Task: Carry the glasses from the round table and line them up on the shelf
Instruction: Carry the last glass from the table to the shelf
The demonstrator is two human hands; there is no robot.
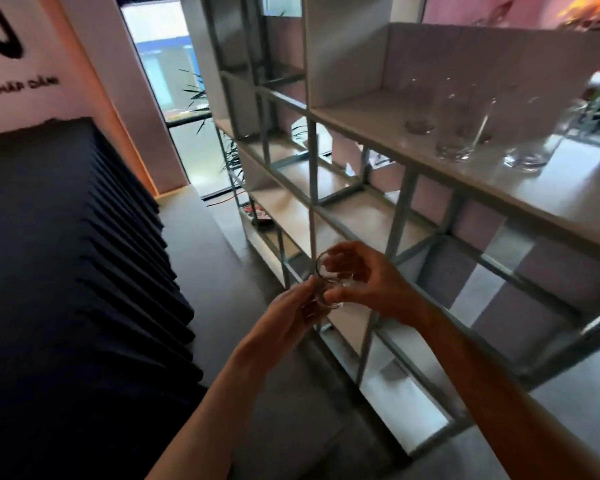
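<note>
Forearms (222, 393) are coming in from 6 o'clock, with the hands meeting mid-frame. The left hand (290, 311) is pinching a small glass (326, 284) from 8 o'clock and the right hand (364, 277) is curling round it from 3 o'clock. Both are clamped on it, probably steadying it or passing it to 1 hand for the lift. The glass is hanging in the air, tilted, below the shelf (361, 123) and not touching it. At 1 o'clock the shelf is holding at least 3 clear glasses (456, 133) in a rough row, with blur hiding the exact count. Bare board is showing between the row and the white upright (343, 46), so there is room for this one. The front edge is running close, so placing it well back seems wise. Dark pleated cloth (84, 271) at 9 o'clock is narrowing the floor (201, 251) passage.
</note>
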